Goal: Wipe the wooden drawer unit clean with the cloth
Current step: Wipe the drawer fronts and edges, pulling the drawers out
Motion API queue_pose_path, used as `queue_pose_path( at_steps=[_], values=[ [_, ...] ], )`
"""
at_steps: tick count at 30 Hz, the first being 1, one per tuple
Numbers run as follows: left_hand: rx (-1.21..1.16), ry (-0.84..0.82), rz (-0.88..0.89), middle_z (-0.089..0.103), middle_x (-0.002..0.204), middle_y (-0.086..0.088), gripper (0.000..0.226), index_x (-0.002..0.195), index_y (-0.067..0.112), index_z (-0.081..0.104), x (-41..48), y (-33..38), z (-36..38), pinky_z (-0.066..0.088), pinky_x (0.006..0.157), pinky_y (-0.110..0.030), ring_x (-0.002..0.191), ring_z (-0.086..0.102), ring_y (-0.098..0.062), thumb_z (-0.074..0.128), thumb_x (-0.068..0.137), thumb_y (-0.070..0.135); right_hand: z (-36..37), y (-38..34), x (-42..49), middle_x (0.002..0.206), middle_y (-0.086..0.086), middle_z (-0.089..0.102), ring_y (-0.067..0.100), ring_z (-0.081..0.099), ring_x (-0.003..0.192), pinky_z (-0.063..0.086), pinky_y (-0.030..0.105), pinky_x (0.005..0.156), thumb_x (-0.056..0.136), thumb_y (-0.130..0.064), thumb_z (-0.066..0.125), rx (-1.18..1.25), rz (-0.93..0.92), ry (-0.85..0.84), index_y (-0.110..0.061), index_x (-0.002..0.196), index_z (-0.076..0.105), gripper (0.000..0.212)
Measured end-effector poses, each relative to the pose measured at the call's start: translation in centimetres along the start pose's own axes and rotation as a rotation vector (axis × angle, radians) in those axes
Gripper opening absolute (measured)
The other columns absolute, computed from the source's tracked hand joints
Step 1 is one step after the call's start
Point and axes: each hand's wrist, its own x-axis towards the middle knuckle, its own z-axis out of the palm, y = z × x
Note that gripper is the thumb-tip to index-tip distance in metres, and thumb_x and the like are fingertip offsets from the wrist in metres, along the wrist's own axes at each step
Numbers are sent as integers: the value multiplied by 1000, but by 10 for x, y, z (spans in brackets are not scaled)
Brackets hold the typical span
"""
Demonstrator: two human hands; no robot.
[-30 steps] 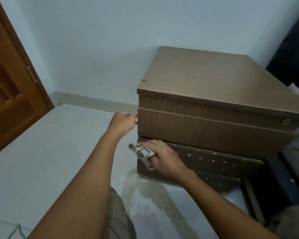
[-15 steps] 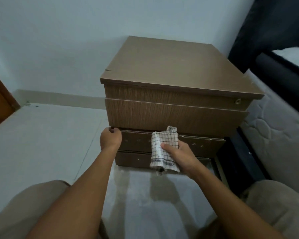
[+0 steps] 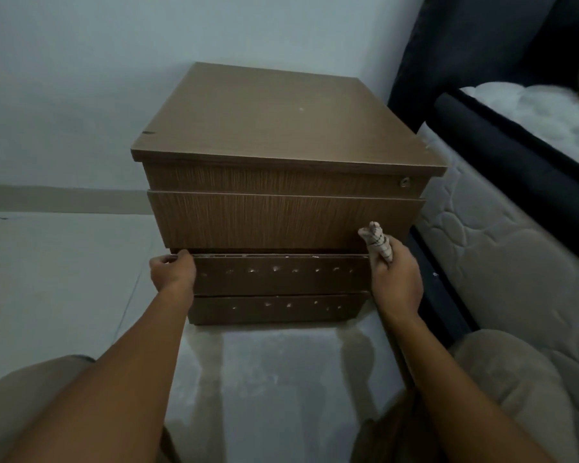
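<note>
Though bunched in the right hand (image 3: 396,279) — cloth (image 3: 378,243) mostly hidden.

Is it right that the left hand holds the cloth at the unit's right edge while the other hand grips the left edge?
No. The head view shows the right hand holding the cloth at the unit's right edge; the left hand grips the left edge.

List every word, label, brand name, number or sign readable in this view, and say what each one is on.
None can be read.
The wooden drawer unit carries no lettering on its top or drawer fronts.
The cloth in the right hand shows only a checked pattern.
The mattress shows only quilting.
</note>
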Motion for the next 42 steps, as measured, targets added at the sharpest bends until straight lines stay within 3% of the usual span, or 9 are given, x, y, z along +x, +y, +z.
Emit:
queue_pose_path(
  at_steps=[3, 11, 16, 23, 35, 38, 42],
  values=[
    [3, 14, -7, 60, 119, -15, 34, 121, 7, 54, -1, -4, -2, 47, 84, -34, 108, 59, -33, 58, 90, 22, -11, 8, 17, 113, -1, 65, 17, 60, 93, 50, 35, 75, 90, -7, 55, -204, -117, 14, -28, 126, 59, 42],
    [-14, 42, -6, 60, 124, -15, 34, 121, 9, 54, -10, -12, -11, 49, 92, -39, 110, 58, -33, 59, 91, 23, -10, 21, 33, 114, 1, 65, 23, 62, 94, 51, 41, 80, 91, -8, 52, -425, -304, -208, -25, 122, 60, 36],
    [-27, 40, -2, 58, 127, -14, 32, 122, 9, 54, -16, -11, -12, 44, 88, -32, 115, 56, -32, 57, 93, 22, 1, 35, 28, 113, -1, 63, 18, 59, 96, 50, 38, 79, 92, -12, 52, -347, -192, -431, -29, 119, 60, 32],
    [-30, 36, 6, 58, 128, -15, 34, 124, 9, 55, -17, -11, -16, 42, 84, -31, 116, 55, -30, 59, 94, 23, 17, 38, 14, 115, 2, 64, 16, 58, 104, 43, 30, 88, 90, -9, 57, -269, -232, -345, -19, 123, 60, 34],
    [0, -6, 31, 60, 123, -12, 33, 124, 9, 58, -14, -13, -23, 41, 85, -31, 112, 56, -27, 56, 96, 26, 80, -18, -34, 118, 0, 65, 15, 57, 111, 43, 30, 99, 85, -8, 62, -182, -440, -319, -20, 125, 60, 42],
    [-12, -21, 26, 60, 108, -7, 28, 116, 9, 61, -11, -15, -27, 39, 83, -31, 99, 52, -21, 52, 98, 29, 100, -40, -48, 120, 0, 65, 16, 58, 112, 43, 30, 101, 83, -6, 63, -144, -479, -333, -20, 126, 61, 45],
    [-12, -48, 19, 53, 76, 4, 23, 82, 16, 57, -10, -15, -32, 35, 80, -30, 81, 51, -15, 48, 99, 29, 126, -67, -66, 122, 0, 65, 16, 56, 114, 41, 30, 103, 84, -5, 63, -101, -518, -365, -19, 128, 60, 47]
  ],
)
